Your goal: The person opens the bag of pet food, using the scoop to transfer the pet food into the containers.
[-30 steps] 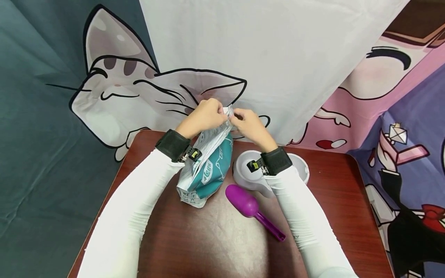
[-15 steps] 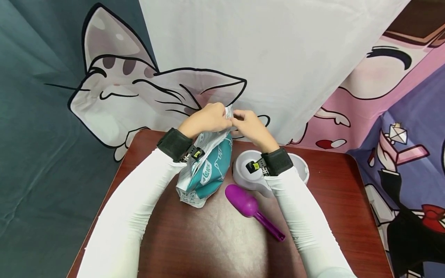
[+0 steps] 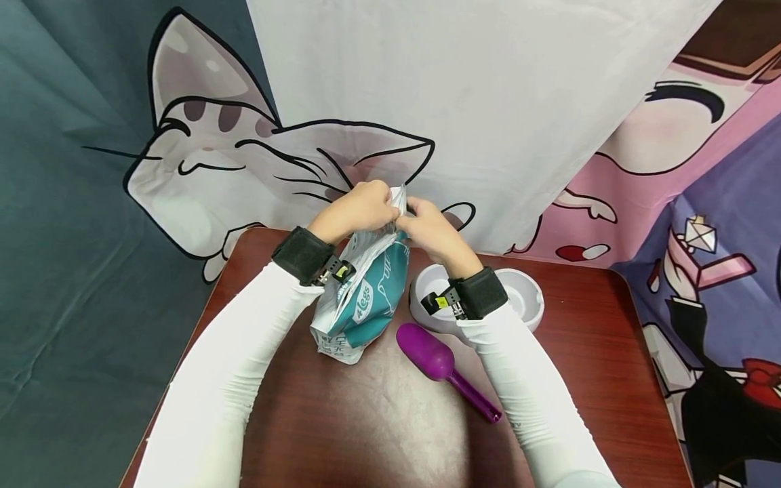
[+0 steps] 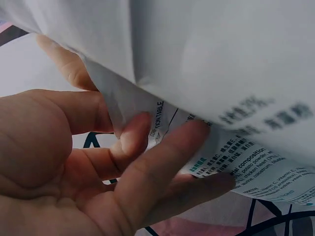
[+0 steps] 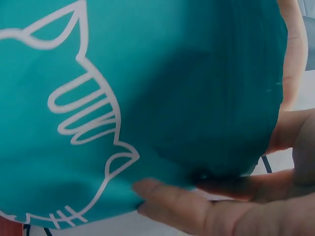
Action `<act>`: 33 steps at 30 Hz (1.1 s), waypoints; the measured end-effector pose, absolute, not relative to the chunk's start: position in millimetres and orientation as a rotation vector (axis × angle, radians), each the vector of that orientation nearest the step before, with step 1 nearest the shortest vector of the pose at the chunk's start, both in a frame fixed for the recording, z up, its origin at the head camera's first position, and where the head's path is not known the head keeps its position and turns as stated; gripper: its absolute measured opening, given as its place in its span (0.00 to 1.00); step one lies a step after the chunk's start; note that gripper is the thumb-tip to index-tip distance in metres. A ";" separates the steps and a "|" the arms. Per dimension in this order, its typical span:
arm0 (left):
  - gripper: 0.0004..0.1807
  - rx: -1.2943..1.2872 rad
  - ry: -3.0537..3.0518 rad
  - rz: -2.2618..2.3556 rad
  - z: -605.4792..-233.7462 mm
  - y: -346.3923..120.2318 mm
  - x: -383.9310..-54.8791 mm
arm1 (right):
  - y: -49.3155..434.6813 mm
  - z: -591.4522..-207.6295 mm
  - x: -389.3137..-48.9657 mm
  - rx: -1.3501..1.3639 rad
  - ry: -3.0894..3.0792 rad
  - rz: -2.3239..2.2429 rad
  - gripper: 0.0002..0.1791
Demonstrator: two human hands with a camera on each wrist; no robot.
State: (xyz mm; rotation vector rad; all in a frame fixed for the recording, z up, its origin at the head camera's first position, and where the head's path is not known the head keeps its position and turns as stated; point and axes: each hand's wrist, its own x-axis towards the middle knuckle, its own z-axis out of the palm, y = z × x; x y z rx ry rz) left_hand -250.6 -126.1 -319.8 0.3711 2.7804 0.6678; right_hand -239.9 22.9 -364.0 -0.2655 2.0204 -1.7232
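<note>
A teal-and-white pet food bag (image 3: 373, 291) marked "4legs" stands leaning at the back of the table. My left hand (image 3: 364, 205) pinches its top edge from the left; in the left wrist view, thumb and fingers (image 4: 167, 152) lie against the white printed side. My right hand (image 3: 432, 229) pinches the top edge from the other side. The right wrist view shows right fingers (image 5: 182, 204) on the teal face, with its white line drawing. Whether the bag's mouth is parted is hidden by my hands.
A purple scoop (image 3: 434, 356) lies right of the bag, handle toward the front right. Behind it sits a white double bowl (image 3: 523, 293), partly under my right wrist. The table (image 3: 586, 379) meets a printed curtain (image 3: 500, 102) at its back edge.
My right hand has shifted slightly left and down along the bag's top, and its wrist covers more of the left bowl. The left hand has moved only a little, still pinching.
</note>
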 end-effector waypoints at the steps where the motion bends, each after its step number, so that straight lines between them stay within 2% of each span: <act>1: 0.20 0.378 2.781 0.670 -320.0 -126.3 -250.6 | 23.4 -364.7 -240.0 -0.280 2.020 -1.730 0.22; 9: 0.15 0.423 2.703 0.830 -325.0 -135.4 -250.7 | 32.9 -369.7 -241.2 -0.403 1.981 -1.743 0.25; 15: 0.15 0.364 2.692 0.898 -325.9 -136.8 -246.4 | 35.9 -371.8 -241.2 -0.441 1.998 -1.712 0.28; 19: 0.19 0.351 2.698 0.758 -320.6 -133.1 -237.0 | 33.2 -375.4 -240.9 -0.471 2.100 -1.679 0.26; 25: 0.22 0.541 2.561 0.599 -308.7 -131.4 -223.1 | 30.3 -376.4 -240.6 -0.480 2.160 -1.658 0.16; 28: 0.19 0.614 2.509 0.604 -307.4 -130.9 -220.4 | 30.4 -376.4 -239.5 -0.476 2.184 -1.657 0.13; 33: 0.07 0.534 2.490 0.663 -309.6 -133.9 -217.7 | 33.4 -376.8 -237.2 -0.460 2.174 -1.664 0.18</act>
